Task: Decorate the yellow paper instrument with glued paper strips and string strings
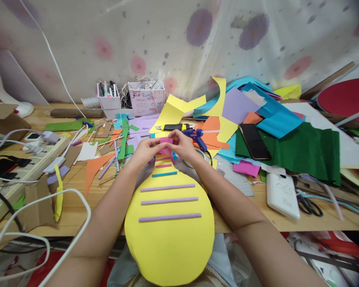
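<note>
Between my two hands is a small pink piece of foam or paper, the pink piece [166,146], at the top of a long-necked yellow cutout [170,247]. My left hand [147,150] pinches its left side, and my right hand [182,145] grips its right side. The cutout's round body rests toward my lap, past the table's front edge. Across it run several lilac strips [169,201], a blue strip [164,174] and thin pink strips on the neck. Just beyond my fingers lie a yellow-black utility knife [175,127] and a blue glue gun [198,138].
Coloured sheets, a phone [254,141] and green felt [308,153] cover the right side. A white power bank [283,193] and scissors [309,204] lie near the front edge. Scraps, cables and a power strip [26,171] fill the left. Pen holders [146,99] stand behind.
</note>
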Tool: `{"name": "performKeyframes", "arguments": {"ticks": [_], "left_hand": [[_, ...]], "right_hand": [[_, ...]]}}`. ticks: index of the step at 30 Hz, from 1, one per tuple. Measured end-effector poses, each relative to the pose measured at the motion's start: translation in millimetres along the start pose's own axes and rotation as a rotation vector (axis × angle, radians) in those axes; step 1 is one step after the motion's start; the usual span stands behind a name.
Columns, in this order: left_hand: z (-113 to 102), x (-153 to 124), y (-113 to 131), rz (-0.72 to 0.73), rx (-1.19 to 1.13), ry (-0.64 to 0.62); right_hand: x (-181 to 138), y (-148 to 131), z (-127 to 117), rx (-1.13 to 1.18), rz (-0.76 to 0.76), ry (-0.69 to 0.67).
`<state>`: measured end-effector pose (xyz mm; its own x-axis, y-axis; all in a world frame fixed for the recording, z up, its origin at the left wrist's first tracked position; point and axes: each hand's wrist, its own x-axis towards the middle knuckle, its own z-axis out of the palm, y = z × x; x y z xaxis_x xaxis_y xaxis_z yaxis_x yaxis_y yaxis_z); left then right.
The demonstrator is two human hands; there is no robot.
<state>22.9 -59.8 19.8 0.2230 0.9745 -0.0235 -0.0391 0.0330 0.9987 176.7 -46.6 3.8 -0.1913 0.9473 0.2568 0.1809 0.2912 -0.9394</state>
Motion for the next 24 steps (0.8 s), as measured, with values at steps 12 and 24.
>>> {"name": "performKeyframes", "arguments": {"ticks": [12,24], "left_hand": [[-6.7,3.6,-4.3,-0.098,-0.187,-0.034],[-14.7,12.3,-10.0,-0.063,-0.243,0.196]], "right_hand": [[-3.7,-2.8,-5.0,0.09,0.006,-0.086],[-3.1,-17.7,-38.7,-0.322,0.042,-0.093]]}}
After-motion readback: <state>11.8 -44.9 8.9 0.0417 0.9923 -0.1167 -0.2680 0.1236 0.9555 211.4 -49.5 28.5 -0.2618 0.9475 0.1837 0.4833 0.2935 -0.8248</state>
